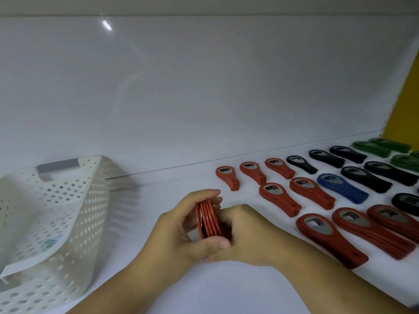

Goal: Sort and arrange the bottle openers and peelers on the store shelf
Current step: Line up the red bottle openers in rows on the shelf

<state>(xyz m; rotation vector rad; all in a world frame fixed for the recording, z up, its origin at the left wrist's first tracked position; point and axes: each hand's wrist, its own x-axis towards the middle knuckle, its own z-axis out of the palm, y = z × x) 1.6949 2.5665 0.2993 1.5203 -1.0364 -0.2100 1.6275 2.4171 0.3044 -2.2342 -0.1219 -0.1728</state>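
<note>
Hands nearest: your left hand (179,227) is gripping a bundle of red openers (209,219) edge-on, fingers curling over the top and thumb pressing underneath. Your right hand (249,232) is closing on the same bundle from the right, fingers curled against it; what they are covering cannot be told. Both are working over the white shelf (204,288).

Left of them, a white perforated basket (74,200) is sitting tilted, its grey handle (57,167) at the far end.

To your right, sorted stacks are lying flat in rows, apart from the bundle. The near red stacks (331,239) are coming first. Behind them more red, a blue stack (342,188), then black stacks (365,179). The far red stacks (252,172) are lining the white back panel (204,87), running on to black and green stacks (371,148) by the yellow side wall (405,105).
</note>
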